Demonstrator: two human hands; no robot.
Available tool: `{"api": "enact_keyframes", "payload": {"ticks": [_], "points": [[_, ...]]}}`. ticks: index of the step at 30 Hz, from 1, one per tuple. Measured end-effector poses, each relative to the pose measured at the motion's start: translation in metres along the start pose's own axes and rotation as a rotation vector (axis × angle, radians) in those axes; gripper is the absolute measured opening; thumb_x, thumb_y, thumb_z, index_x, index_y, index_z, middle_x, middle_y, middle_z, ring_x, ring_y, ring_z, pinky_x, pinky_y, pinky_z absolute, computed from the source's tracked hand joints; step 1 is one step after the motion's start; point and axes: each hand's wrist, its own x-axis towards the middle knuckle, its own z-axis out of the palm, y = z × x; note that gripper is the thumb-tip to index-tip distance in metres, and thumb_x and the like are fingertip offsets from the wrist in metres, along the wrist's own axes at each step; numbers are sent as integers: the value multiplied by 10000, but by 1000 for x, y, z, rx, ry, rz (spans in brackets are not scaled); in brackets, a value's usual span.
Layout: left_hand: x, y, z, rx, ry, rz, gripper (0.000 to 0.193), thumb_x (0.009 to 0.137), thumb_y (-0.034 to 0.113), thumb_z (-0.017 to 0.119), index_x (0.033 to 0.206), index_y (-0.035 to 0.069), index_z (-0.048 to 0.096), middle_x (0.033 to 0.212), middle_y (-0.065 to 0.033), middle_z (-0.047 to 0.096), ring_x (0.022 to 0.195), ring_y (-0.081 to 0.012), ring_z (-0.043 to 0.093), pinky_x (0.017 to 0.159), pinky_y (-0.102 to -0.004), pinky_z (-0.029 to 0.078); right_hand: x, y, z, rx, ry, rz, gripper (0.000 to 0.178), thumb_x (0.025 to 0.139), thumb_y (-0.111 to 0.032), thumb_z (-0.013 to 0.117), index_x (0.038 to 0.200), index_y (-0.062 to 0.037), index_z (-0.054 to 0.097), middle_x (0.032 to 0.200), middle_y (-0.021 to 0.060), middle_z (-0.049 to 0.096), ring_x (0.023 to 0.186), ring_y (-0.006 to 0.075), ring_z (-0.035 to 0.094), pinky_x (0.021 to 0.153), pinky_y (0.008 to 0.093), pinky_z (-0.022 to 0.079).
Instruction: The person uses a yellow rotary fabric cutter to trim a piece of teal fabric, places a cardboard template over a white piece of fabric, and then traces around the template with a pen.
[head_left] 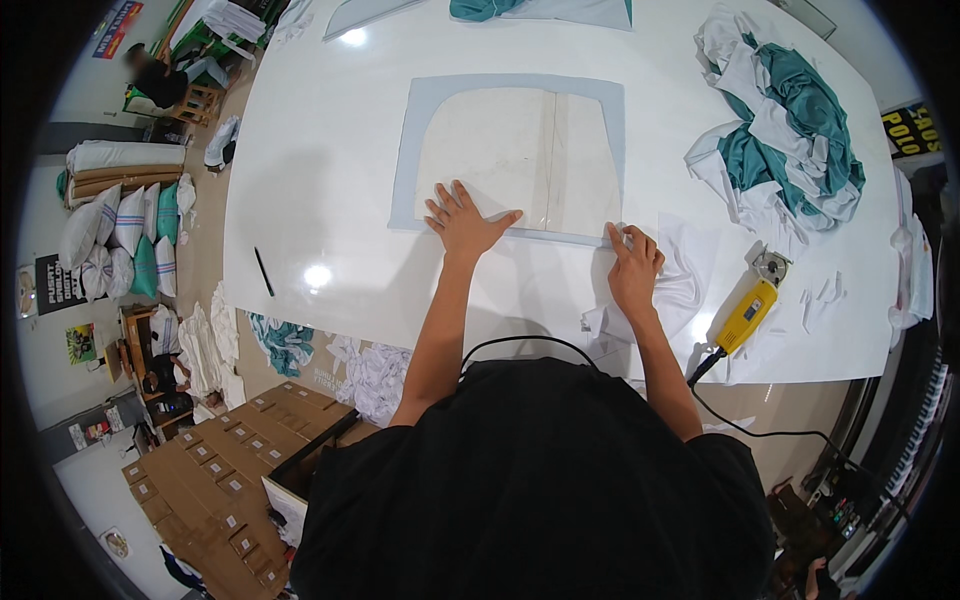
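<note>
Left hand [465,225]: spread wide, palm down on the lower part of the cream pattern sheet [490,140], probably to keep it flat.
Right hand [634,265]: fingers held narrow at the lower right corner of the grey-blue fabric [403,200]; whether they pinch, I cannot tell.
Pattern sheet: upper centre of the frame, lying upon this fabric.
Table [320,230]: white, glossy.
Room: cardboard boxes [215,465] lower left, stuffed sacks [130,222] above.

Left grip [465,222] on cream template [490,150], grey-blue fabric [421,100] beneath
</note>
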Motion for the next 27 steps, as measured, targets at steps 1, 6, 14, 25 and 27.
{"api": "enact_keyframes", "payload": {"ticks": [1,6,14,25,27], "points": [[1,-2,2,-18,7,13,1440,681,872,702,1629,-47,127,1677,-352,11,1529,-597,-27,1204,-711,58,0,0,0,-2,-2,1,662,802,59,608,1412,-198,643,1338,69,554,1260,277,486,1030,475,337],[3,-5,3,-30,16,36,1453,681,875,696,1622,-71,120,1669,-369,-1,1517,-619,-63,1168,-763,21,0,0,1,-4,8,-5,664,802,58,608,1414,-198,643,1339,68,554,1261,275,484,1032,474,336],[-2,3,-7,-1,-19,-10,1453,667,863,717,1628,-51,124,1687,-332,23,1537,-585,-17,1180,-757,41,0,-1,1,-4,3,5,656,801,56,610,1406,-194,649,1342,67,554,1266,276,480,1039,477,334],[5,-5,8,40,9,12,1468,678,908,668,1628,-53,93,1683,-342,14,1521,-614,3,1193,-729,84,0,-5,-1,25,21,10,623,820,85,582,1378,-177,671,1330,79,571,1253,291,498,1023,479,344],[6,-5,9,41,3,16,1476,674,921,657,1628,-53,92,1684,-341,12,1518,-619,8,1194,-725,95,0,-5,-2,27,26,11,621,817,82,584,1375,-175,672,1333,81,571,1252,292,499,1027,481,342]]}}
